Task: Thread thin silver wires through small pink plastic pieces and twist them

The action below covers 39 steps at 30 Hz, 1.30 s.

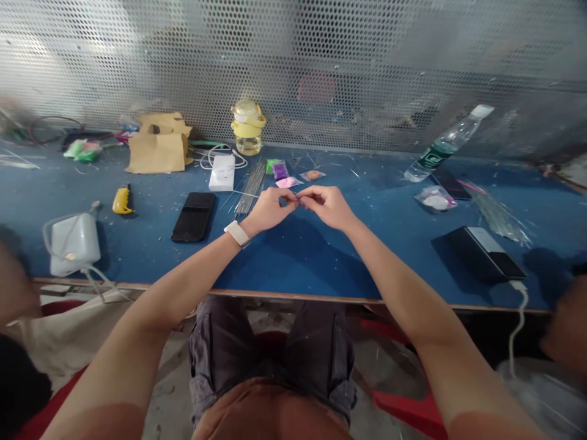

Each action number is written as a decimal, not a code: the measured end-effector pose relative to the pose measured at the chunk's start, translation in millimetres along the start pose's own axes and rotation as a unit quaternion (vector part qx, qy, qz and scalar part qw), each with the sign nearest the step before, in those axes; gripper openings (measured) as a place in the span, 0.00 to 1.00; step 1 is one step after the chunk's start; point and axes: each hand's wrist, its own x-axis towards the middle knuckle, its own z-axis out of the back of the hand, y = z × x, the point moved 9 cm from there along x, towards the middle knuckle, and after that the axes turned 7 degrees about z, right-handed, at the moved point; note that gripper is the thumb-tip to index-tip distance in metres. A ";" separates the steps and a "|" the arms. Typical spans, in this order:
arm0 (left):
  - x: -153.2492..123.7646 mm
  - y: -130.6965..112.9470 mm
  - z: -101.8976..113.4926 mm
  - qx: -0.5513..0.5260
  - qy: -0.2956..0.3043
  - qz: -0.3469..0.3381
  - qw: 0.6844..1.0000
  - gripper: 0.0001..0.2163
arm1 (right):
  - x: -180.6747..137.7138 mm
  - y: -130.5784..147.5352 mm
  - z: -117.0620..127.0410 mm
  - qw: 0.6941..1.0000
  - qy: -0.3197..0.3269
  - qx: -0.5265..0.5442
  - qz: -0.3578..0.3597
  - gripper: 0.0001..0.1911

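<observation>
Blue worktop (321,256) carries both hands at its middle: the left hand (270,208) and right hand (326,205) meet fingertip to fingertip, pinching a thin wire (243,194) that runs left toward a bundle of wires (250,180). A black phone (193,216) lies further left.

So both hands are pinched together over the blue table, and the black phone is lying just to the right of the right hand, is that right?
Not quite. The head view shows the left hand and right hand pinched together over the blue table, but the black phone lies to the left of the left hand, beside the bundle of thin wires, not to the right of the right hand.
</observation>
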 end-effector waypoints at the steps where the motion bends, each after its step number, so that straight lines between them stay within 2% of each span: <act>1: 0.3 1.8 -0.7 -0.029 0.011 0.013 0.999 0.08 | 0.4 0.0 -0.3 1.000 -0.001 0.017 -0.004 0.14; 4: 0.0 4.2 -3.0 -0.100 0.039 0.045 0.993 0.13 | 0.7 2.9 -2.4 0.999 0.002 0.051 -0.010 0.12; 11: -1.9 8.4 -5.2 -0.170 0.068 0.093 0.979 0.13 | -1.4 16.3 -1.4 0.999 -0.016 0.030 0.013 0.15; 15: 0.8 11.2 -5.6 -0.180 0.060 0.078 0.979 0.12 | -2.0 20.0 2.5 0.999 -0.034 0.002 0.029 0.15; 17: 2.2 10.3 -2.4 -0.172 0.036 0.058 0.983 0.12 | -1.8 18.2 3.9 0.999 -0.041 -0.004 0.024 0.15; 19: 2.2 6.3 1.6 -0.151 0.012 0.028 0.988 0.08 | -1.5 15.2 5.4 0.999 -0.049 -0.009 0.015 0.14; 21: 0.9 1.1 4.2 -0.127 -0.001 0.001 0.992 0.03 | -1.0 11.7 5.5 0.999 -0.053 0.000 0.006 0.14; 26: -3.2 -6.3 6.5 -0.112 -0.011 -0.016 0.994 0.03 | 0.0 1.8 2.6 0.997 -0.054 0.056 -0.019 0.15; 39: -4.5 -7.0 -5.1 -0.167 0.045 0.011 0.985 0.04 | -1.3 -11.9 -7.9 0.984 -0.072 0.149 -0.072 0.13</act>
